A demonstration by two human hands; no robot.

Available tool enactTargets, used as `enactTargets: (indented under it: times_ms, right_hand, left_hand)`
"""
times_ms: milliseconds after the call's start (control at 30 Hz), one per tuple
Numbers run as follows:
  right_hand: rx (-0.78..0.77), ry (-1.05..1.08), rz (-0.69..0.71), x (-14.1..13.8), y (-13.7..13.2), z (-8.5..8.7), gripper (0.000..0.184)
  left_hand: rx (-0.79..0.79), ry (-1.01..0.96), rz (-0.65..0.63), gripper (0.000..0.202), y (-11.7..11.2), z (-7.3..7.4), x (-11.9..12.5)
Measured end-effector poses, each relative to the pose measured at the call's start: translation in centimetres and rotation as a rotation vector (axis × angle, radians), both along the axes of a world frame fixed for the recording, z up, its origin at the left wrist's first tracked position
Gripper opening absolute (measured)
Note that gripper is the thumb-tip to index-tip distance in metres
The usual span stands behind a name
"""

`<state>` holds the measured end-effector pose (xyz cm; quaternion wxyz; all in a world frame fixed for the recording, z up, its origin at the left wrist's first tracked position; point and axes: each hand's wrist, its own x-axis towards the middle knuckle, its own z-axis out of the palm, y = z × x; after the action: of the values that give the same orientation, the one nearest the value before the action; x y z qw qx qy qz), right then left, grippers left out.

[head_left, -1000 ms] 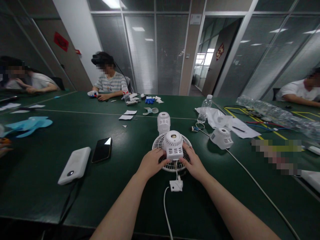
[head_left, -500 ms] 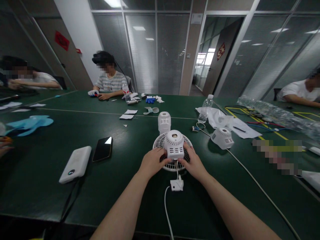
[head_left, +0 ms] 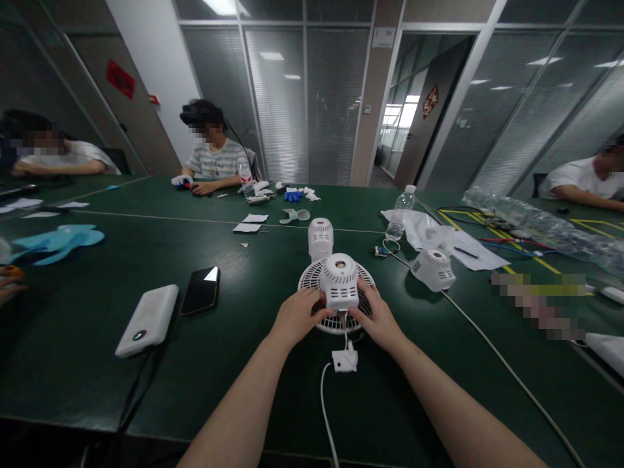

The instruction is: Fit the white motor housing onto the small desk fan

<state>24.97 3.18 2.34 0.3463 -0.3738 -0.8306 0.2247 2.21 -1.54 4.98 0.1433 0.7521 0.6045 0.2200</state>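
Note:
A white fan grille (head_left: 308, 279) lies flat on the green table (head_left: 244, 390), with a white vented motor housing (head_left: 338, 281) standing on its centre. My left hand (head_left: 296, 316) grips the housing from the left, and my right hand (head_left: 377, 320) grips it from the right. Fingers of both curl round its base. A short wire runs from the housing down to a small white switch box (head_left: 344, 359), and a white cord (head_left: 325, 416) trails toward me.
A second white housing (head_left: 320, 238) stands just behind the grille, a third (head_left: 433, 269) lies to the right. A black phone (head_left: 199, 290) and white power bank (head_left: 148, 320) sit left. A water bottle (head_left: 400, 213), papers and cables lie right. Other people sit around the table.

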Motion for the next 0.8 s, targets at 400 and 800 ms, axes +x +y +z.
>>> enactTargets:
  times_ms: [400, 800]
  right_hand:
    - [-0.010, 0.001, 0.009, 0.00, -0.20, -0.01, 0.071]
    - [-0.051, -0.011, 0.003, 0.05, -0.29, 0.03, 0.076]
  left_hand:
    - [0.034, -0.003, -0.028, 0.029, 0.01, -0.12, 0.04]
    - [0.024, 0.001, -0.012, 0.030, -0.27, 0.24, 0.09]
